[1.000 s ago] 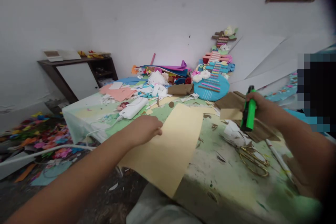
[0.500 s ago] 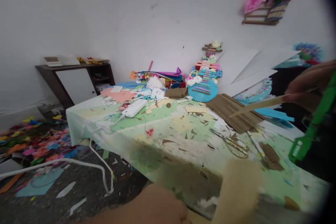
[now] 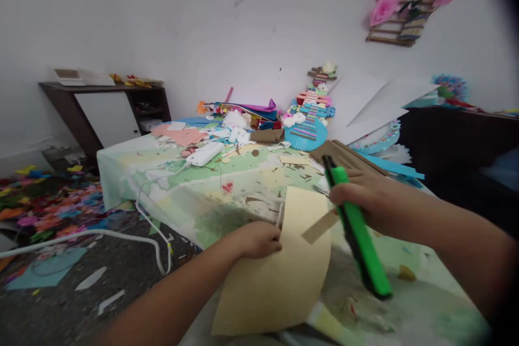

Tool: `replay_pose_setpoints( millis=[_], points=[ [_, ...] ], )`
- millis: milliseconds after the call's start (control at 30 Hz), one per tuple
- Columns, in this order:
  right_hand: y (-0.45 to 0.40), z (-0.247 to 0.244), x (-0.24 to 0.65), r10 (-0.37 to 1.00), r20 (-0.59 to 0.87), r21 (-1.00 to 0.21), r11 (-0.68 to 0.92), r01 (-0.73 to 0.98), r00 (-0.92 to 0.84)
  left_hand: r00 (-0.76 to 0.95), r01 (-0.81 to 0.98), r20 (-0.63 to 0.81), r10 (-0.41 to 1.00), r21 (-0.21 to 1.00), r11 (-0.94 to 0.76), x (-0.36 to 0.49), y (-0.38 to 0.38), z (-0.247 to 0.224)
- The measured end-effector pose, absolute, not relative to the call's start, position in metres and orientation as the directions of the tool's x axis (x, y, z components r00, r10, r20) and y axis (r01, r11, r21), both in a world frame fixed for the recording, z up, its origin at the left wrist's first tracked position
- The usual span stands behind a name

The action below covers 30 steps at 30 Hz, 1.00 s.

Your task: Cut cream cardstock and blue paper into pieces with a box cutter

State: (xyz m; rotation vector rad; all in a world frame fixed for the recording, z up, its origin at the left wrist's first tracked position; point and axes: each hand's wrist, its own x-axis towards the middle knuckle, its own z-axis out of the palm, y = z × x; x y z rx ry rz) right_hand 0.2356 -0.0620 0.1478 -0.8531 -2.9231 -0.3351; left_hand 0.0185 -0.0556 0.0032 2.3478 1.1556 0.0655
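My left hand (image 3: 261, 239) is closed on the left edge of a cream paper sheet (image 3: 279, 281), which curves above the table's front edge. My right hand (image 3: 363, 197) is wrapped round a long green and black stapler (image 3: 360, 246), slanted over the right side of the sheet. A narrow tan paper strip (image 3: 320, 225) sticks out from under that same hand and lies across the cream sheet. Behind the right hand, only a bit of the scissors (image 3: 320, 189) shows.
Paper scraps litter the patterned tablecloth (image 3: 162, 173). A white power strip (image 3: 205, 153) with a cable lies left. Farther back stand a blue guitar-shaped craft piece (image 3: 306, 134) and brown cardboard (image 3: 336, 154). Coloured paper flowers (image 3: 44, 211) cover the floor at left.
My right hand has come in from the right with the stapler and strip, over the cream sheet. My left hand has risen into view, lifting the sheet. The view has shifted slightly.
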Motion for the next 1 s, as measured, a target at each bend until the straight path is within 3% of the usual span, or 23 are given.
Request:
replay_pose_setpoints(
  millis=[100, 333, 600, 700, 833, 1000],
  points=[
    [-0.039, 0.121, 0.220, 0.491, -0.007, 0.214, 0.852, 0.478, -0.871, 0.615, 0.718, -0.161, 0.772, 0.520, -0.463, 0.025, -0.054, -0.002],
    [0.026, 0.068, 0.208, 0.380, -0.002, 0.207, 0.905, 0.372, -0.925, 0.555, 0.725, -0.127, 0.822, 0.558, -0.404, 0.029, -0.047, -0.015],
    [0.056, 0.037, 0.204, 0.337, 0.045, 0.017, 0.941, 0.338, -0.940, 0.436, 0.826, -0.105, 0.894, 0.441, -0.352, 0.030, -0.060, -0.013],
    [0.056, 0.026, 0.209, 0.420, 0.121, -0.114, 0.906, 0.408, -0.900, 0.408, 0.878, 0.013, 0.913, 0.269, -0.396, 0.031, -0.064, -0.016],
    [0.044, 0.012, 0.215, 0.714, 0.162, -0.254, 0.697, 0.671, -0.681, 0.455, 0.852, 0.326, 0.829, 0.112, -0.511, 0.027, -0.056, -0.020],
    [0.028, 0.009, 0.218, 0.908, 0.128, -0.365, 0.417, 0.833, -0.398, 0.653, 0.705, 0.333, 0.680, 0.061, -0.707, 0.004, -0.024, -0.020]
  ],
)
